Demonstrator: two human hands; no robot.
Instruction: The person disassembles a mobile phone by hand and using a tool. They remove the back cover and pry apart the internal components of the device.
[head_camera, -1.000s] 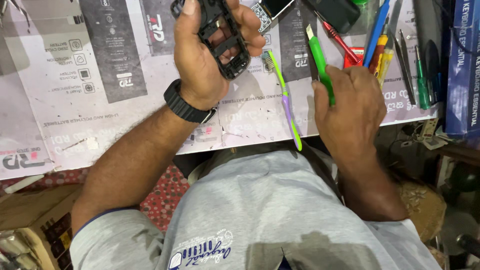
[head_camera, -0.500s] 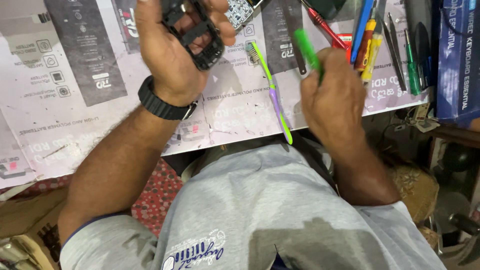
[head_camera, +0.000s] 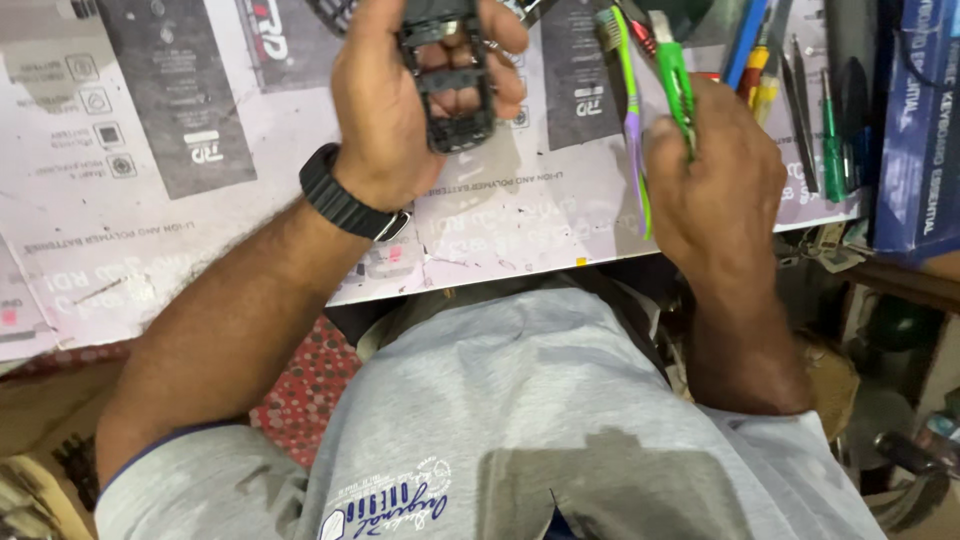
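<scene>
Fingers of the left hand (head_camera: 400, 120) wrap tight around a black plastic frame (head_camera: 450, 85) held above the paper-covered bench (head_camera: 180, 180); keep that grip firm and level. Right of the frame, the right hand (head_camera: 715, 185) is closed on a green-handled tool (head_camera: 672, 80), beside a purple-green toothbrush (head_camera: 632, 130). Left of the frame the bench offers room; the tool clutter (head_camera: 800, 90) crowds its right edge.

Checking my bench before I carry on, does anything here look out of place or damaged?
One oddity: a toothbrush lies among the tools. The left hand holds a bare black frame; the right hand grips a green tool.
</scene>
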